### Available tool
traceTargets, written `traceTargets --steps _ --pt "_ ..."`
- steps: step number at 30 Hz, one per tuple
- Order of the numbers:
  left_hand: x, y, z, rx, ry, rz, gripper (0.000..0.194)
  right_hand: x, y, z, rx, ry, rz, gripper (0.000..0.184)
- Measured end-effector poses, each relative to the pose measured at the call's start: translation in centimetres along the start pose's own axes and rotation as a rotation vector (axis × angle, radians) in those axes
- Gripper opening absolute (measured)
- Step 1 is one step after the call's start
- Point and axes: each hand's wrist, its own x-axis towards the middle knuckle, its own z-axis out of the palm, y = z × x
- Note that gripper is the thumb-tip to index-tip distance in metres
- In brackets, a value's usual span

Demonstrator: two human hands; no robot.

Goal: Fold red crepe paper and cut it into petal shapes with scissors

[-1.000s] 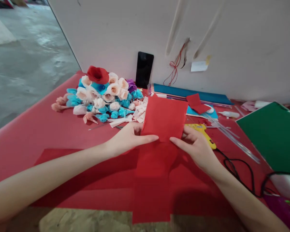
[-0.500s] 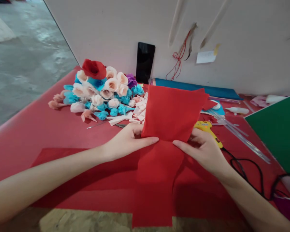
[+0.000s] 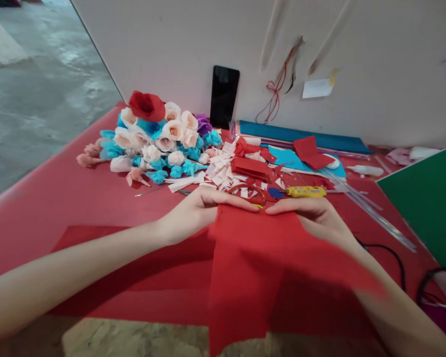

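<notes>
A large red felt sheet [image 3: 252,267], draped over the near edge of the red-covered desk [image 3: 59,198], is pinched along its top fold by the left hand [image 3: 196,210] and right hand [image 3: 315,215], forearms stretched forward, fingertips nearly meeting, near a yellow glue gun [image 3: 305,191].

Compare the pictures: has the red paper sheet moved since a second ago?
Yes. The red paper sheet stood upright, hiding the yellow glue gun; now it is folded down toward the person, below the gun, which shows fully.
</notes>
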Motion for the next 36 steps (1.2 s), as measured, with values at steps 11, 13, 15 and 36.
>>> traceTargets --steps 11,13,15,36 --pt "0.7 0.2 -1.4 0.557 -0.253 0.252 0.045 0.6 -0.2 -0.3 -0.275 -0.086 -0.02 0.024" --pt "0.6 0.1 -1.3 0.57 -0.262 0.253 0.051 0.5 -0.3 0.1 -0.313 -0.106 -0.047 0.024" --pt "0.6 0.0 -1.3 0.512 -0.208 0.202 0.046 0.5 -0.3 0.3 -0.35 -0.087 -0.072 0.024" --pt "0.2 -0.7 0.1 0.137 -0.081 -0.313 0.028 -0.3 -0.9 0.0 -0.212 0.419 -0.032 0.018"
